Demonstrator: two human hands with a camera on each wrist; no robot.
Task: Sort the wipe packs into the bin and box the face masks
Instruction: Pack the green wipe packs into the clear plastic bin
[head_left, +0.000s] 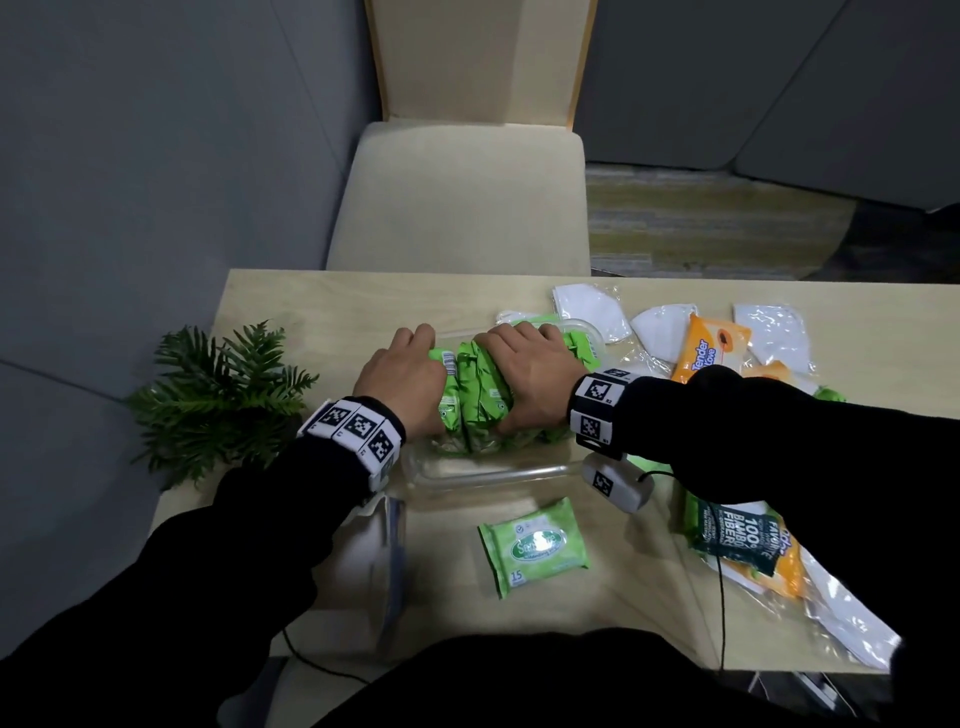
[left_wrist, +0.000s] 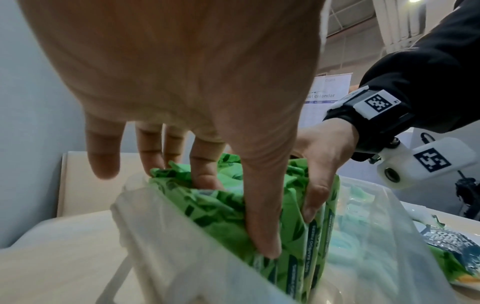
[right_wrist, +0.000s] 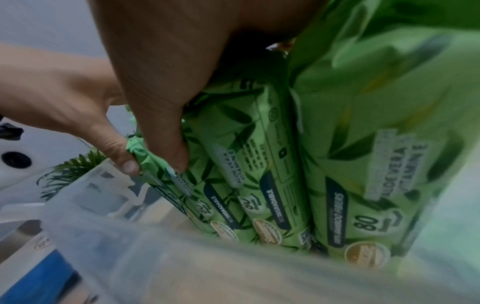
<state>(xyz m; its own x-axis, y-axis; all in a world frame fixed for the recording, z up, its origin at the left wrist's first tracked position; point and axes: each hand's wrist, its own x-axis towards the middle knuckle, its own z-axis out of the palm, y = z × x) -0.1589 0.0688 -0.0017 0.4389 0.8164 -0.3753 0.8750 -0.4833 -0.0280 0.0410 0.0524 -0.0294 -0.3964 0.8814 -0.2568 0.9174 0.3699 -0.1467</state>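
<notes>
Small green wipe pack (head_left: 534, 546) lies flat just behind both wrists, w/ left hand (head_left: 400, 382) & right hand (head_left: 527, 371) gripping upright green packs (head_left: 475, 400) in clear bin (head_left: 483, 475).

Row of green bamboo-print wipe packs (head_left: 475, 400) stands on edge, side by side, inside clear plastic bin (head_left: 483, 475) at table centre; packs crumpled at top, printed "80" near lower end in right wrist view (right_wrist: 272, 185).

Small light-green 15-count wipe pack (head_left: 532, 545) lies flat, label up, at 6 o'clock of bin, apart from it.

Orange wipe pack (head_left: 709, 348) lies flat at 2 o'clock of bin, among white folded face masks in clear wrappers (head_left: 660, 330).

Dark-labelled bamboo-fibre wipe pack (head_left: 740, 535) lies at 4 o'clock of bin.
</notes>
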